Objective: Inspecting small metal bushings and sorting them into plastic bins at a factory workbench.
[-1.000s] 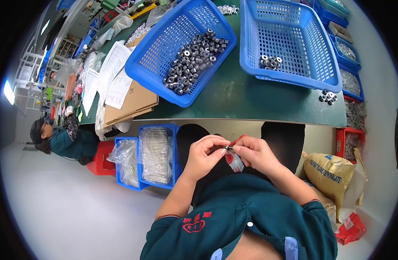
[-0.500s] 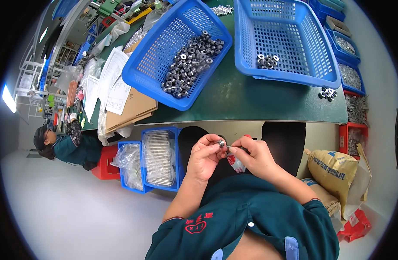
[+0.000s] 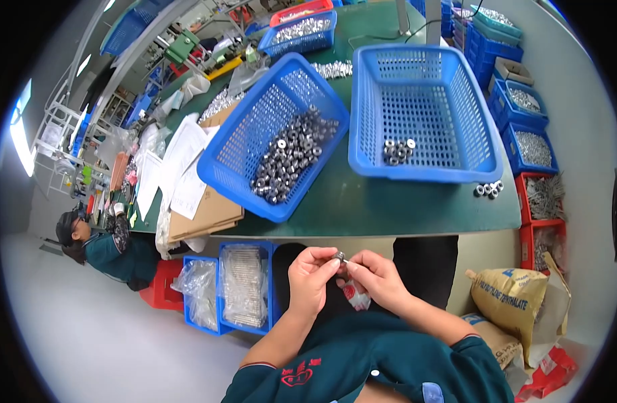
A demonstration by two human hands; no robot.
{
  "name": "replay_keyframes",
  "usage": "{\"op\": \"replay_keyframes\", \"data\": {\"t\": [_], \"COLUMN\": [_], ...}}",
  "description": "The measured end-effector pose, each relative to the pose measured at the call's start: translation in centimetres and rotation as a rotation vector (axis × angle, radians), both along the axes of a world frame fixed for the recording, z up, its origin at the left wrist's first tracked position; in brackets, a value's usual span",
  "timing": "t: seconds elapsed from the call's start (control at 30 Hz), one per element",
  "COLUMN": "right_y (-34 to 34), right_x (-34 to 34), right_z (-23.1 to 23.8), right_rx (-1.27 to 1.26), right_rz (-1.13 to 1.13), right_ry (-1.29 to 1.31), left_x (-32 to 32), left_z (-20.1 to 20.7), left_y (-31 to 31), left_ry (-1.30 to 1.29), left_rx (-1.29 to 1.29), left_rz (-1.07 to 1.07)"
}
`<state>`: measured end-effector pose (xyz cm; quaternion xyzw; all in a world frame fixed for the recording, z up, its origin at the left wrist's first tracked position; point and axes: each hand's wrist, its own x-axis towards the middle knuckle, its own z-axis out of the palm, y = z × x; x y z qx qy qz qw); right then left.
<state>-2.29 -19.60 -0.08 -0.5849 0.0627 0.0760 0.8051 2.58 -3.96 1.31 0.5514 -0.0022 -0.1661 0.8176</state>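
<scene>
My left hand (image 3: pixel 308 277) pinches a small round metal part (image 3: pixel 339 256) between thumb and fingertips, above my lap. It resembles the ring-shaped parts in the baskets. Close against it, my right hand (image 3: pixel 379 279) is closed on a thin tool (image 3: pixel 346 261); only its slim shaft shows, its tip at the part, and the rest is hidden in the fingers. On the table ahead, a blue basket (image 3: pixel 213 156) at left holds a heap of dark and silver metal rings (image 3: pixel 288 158). A second blue basket (image 3: pixel 426 176) holds several such rings (image 3: pixel 397 152) at its near end.
Several loose rings (image 3: pixel 488 190) sit on the green table (image 3: pixel 382 218). Cardboard and papers (image 3: pixel 187 191) lie at left. Blue crates of rods (image 3: pixel 245 285) stand beside my legs. Sacks (image 3: pixel 510 295) and parts bins (image 3: pixel 542 195) line the right. A co-worker (image 3: pixel 110 248) sits far left.
The view has tilted up, so the table and baskets appear lower and more of the table's far side shows. My hands remain together at the metal part; the tool's red end no longer shows.
</scene>
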Motion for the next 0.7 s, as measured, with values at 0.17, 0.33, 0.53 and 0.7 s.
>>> {"op": "replay_keyframes", "data": {"t": [0.17, 0.33, 0.53, 0.7], "right_y": [-2.6, -2.3, -1.1, -1.6], "right_x": [1.0, 2.5, 4.2, 4.2], "right_z": [-0.5, -10.7, -14.9, -15.8], "right_rx": [0.314, -0.684, -0.92, -0.999], "right_rz": [0.141, 0.193, 0.15, 0.064], "right_ry": [0.133, -0.09, -0.173, -0.123], "left_x": [3.9, 10.4, 19.2, 18.9], "left_z": [5.3, 12.3, 6.3, 3.2], "left_y": [-2.6, -11.0, -20.7, -25.2], "left_ry": [-0.457, -1.044, -1.132, -1.112], "left_rx": [0.127, 0.531, 1.008, 1.396], "left_rz": [0.011, -0.395, -0.902, -1.015]}}
